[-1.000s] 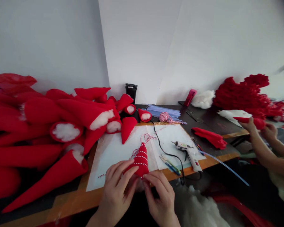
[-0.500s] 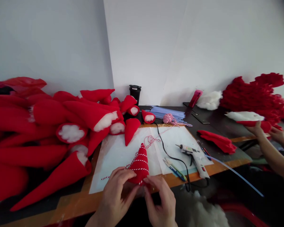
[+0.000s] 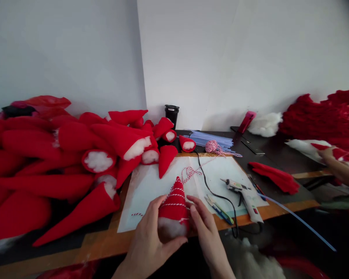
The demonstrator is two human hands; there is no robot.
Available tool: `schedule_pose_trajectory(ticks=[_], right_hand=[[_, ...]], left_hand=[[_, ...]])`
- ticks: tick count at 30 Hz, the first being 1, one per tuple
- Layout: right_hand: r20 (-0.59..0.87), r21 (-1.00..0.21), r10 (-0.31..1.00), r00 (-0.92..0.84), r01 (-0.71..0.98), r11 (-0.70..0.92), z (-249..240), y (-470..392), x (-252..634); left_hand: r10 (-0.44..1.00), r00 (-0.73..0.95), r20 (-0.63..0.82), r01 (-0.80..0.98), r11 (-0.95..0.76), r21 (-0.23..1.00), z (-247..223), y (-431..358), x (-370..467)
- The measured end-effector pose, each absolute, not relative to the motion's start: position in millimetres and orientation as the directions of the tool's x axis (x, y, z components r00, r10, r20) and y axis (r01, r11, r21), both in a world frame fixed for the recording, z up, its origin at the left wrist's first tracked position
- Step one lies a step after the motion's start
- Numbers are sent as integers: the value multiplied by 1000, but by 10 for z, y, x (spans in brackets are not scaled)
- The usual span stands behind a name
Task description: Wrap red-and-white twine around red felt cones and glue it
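A stuffed red cone [image 3: 174, 207] wound with red-and-white twisted cord stands tip up before me, white filling showing at its base. My left hand [image 3: 149, 232] is around its left side, thumb below the base. Against its right side rests my right hand [image 3: 205, 224], its fingers bent and partly hidden. Cord trails from the cone over the white sheet [image 3: 151, 174] to a ball of the same cord [image 3: 211, 146]. A glue gun [image 3: 244, 197] and thread snips [image 3: 219, 209] lie to the right of my hands.
Many stuffed red cones [image 3: 66, 162] are heaped at left. Behind the sheet are translucent glue sticks [image 3: 212, 139] and a black cup [image 3: 171, 115]. A black cable [image 3: 212, 190] crosses the sheet. At right are flat red pieces [image 3: 275, 178], a phone [image 3: 252, 147] and a co-worker's hand [image 3: 327, 155].
The cone has tilted so its filled base shows. My left hand has come around its side, and my right hand has moved up from the lower edge. The view has shifted slightly left.
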State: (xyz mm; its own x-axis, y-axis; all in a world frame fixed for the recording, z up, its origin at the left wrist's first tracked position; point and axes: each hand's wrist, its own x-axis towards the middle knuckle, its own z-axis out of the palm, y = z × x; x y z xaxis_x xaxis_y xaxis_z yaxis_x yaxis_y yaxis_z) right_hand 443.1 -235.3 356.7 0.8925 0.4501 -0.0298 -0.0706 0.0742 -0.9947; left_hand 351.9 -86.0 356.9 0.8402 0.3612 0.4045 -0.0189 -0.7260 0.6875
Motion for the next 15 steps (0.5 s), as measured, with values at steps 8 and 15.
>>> schedule_pose_trajectory(ticks=[8,15], right_hand=[[121,-957,465,877,-21,288,3738,-2129,4048],[-59,-825,585,809,-370,427,3868,-1757,4171]], left_hand=[[770,555,316,-190,-253,949,3552,-1131,3392],[831,408,379,-433,-189,881,3527,-1147,3398]])
